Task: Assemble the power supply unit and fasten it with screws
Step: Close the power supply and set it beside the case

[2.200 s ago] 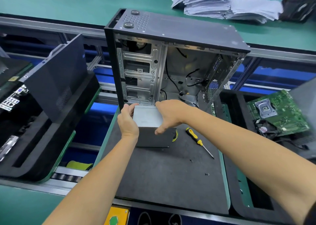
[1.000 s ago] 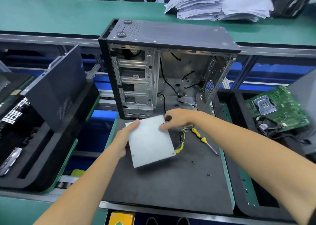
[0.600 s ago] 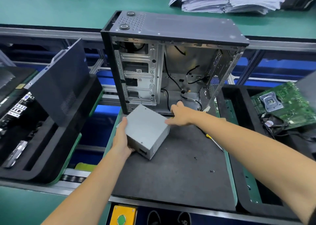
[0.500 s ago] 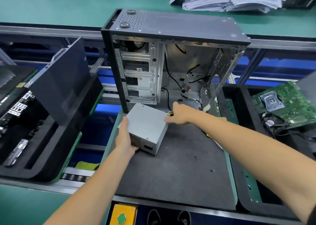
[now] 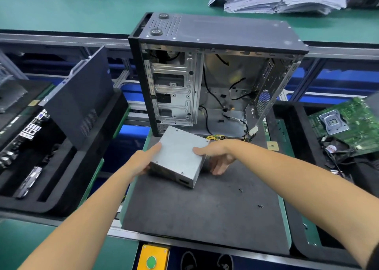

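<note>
1. Grey metal power supply unit (image 5: 178,157) sits tilted above the black mat (image 5: 205,208), just near of the open computer case (image 5: 215,75), held between both hands.
2. Left hand (image 5: 141,161) grips its left side; right hand (image 5: 217,155) grasps its right side, thumb on top.
3. Progress is early, I judge: the unit is not yet inside the case, no fastening done.
4. Small screws (image 5: 260,206) lie on the mat.
5. Yellow cables (image 5: 215,137) trail behind the unit; where they attach is hidden, and no screwdriver is visible.
</note>
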`<action>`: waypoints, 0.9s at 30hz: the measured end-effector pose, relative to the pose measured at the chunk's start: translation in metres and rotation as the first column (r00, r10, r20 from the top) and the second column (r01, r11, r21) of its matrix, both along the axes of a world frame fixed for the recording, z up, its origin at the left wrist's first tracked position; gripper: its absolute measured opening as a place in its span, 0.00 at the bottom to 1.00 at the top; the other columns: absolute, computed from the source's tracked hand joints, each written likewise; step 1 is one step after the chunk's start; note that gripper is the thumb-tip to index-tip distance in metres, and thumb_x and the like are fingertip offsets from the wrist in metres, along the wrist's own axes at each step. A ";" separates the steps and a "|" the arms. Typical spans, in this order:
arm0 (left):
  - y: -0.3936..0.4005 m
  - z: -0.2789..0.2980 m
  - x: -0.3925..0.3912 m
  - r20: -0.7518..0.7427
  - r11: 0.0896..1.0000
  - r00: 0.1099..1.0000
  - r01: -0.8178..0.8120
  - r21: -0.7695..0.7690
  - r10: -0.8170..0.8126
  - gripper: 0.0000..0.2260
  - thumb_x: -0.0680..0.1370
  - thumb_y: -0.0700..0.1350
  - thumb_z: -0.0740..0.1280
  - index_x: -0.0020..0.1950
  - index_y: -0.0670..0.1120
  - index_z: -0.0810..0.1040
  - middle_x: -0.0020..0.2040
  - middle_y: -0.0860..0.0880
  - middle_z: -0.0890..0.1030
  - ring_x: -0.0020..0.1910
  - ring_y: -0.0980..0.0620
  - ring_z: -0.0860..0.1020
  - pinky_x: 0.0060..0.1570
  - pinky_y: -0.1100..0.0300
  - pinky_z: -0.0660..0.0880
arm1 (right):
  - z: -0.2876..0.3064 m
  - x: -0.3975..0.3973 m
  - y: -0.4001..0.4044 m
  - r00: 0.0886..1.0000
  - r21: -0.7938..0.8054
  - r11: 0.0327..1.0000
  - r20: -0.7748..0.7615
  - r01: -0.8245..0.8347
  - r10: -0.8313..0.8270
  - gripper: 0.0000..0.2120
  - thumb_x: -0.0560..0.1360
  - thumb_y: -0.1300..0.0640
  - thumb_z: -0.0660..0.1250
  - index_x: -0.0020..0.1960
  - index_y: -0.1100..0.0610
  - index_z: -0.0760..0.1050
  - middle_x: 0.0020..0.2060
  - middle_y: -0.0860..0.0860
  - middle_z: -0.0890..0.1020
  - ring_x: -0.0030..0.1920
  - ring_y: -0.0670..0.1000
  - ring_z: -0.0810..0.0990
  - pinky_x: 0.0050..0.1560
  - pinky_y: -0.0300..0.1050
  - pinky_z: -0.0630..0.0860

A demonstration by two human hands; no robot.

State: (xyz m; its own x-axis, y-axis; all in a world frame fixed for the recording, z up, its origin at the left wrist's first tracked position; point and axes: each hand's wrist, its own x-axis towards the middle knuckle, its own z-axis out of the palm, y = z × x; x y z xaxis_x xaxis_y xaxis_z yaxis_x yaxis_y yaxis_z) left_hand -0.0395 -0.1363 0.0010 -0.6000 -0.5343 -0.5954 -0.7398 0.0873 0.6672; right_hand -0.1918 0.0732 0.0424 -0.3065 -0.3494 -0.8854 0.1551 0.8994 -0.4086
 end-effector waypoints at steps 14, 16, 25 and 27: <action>0.054 -0.018 -0.001 -0.102 0.845 0.843 0.533 0.038 -0.528 0.26 0.61 0.60 0.78 0.56 0.53 0.79 0.51 0.60 0.84 0.51 0.61 0.81 0.53 0.62 0.77 | -0.013 -0.029 0.018 0.947 -0.119 0.940 0.068 0.319 -0.313 0.19 0.72 0.43 0.72 0.56 0.54 0.77 0.49 0.51 0.84 0.49 0.52 0.83 0.56 0.56 0.77; 0.057 -0.027 0.009 -0.158 0.819 0.807 0.573 -0.022 -0.569 0.25 0.63 0.54 0.79 0.57 0.59 0.75 0.52 0.65 0.82 0.52 0.65 0.79 0.52 0.69 0.74 | -0.013 -0.028 0.019 0.968 -0.121 0.962 0.067 0.247 -0.240 0.22 0.70 0.45 0.75 0.59 0.55 0.76 0.51 0.51 0.84 0.50 0.52 0.83 0.54 0.55 0.78; 0.047 -0.044 0.002 -0.176 0.824 0.810 0.518 -0.231 -0.559 0.56 0.62 0.50 0.80 0.78 0.61 0.45 0.60 0.56 0.74 0.50 0.54 0.78 0.50 0.60 0.78 | -0.007 -0.035 0.049 0.890 0.019 0.899 -0.140 -0.437 0.435 0.46 0.66 0.57 0.80 0.74 0.54 0.56 0.73 0.51 0.64 0.70 0.55 0.66 0.62 0.50 0.73; 0.043 -0.046 -0.004 -0.156 0.840 0.829 0.510 -0.185 -0.538 0.66 0.60 0.49 0.82 0.76 0.61 0.31 0.58 0.52 0.75 0.50 0.54 0.77 0.50 0.65 0.75 | -0.012 -0.032 0.050 0.716 0.142 0.797 -0.370 -0.587 0.593 0.55 0.62 0.54 0.82 0.76 0.56 0.49 0.72 0.51 0.62 0.71 0.57 0.65 0.66 0.53 0.69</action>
State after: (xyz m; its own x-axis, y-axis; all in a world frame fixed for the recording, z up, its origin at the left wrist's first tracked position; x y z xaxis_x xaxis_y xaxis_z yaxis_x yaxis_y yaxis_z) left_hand -0.0437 -0.0933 -0.0453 -0.9070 -0.1702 -0.3852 -0.4147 0.5201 0.7467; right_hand -0.2236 0.1236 0.0306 -0.3499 -0.5624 -0.7492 -0.5716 0.7618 -0.3048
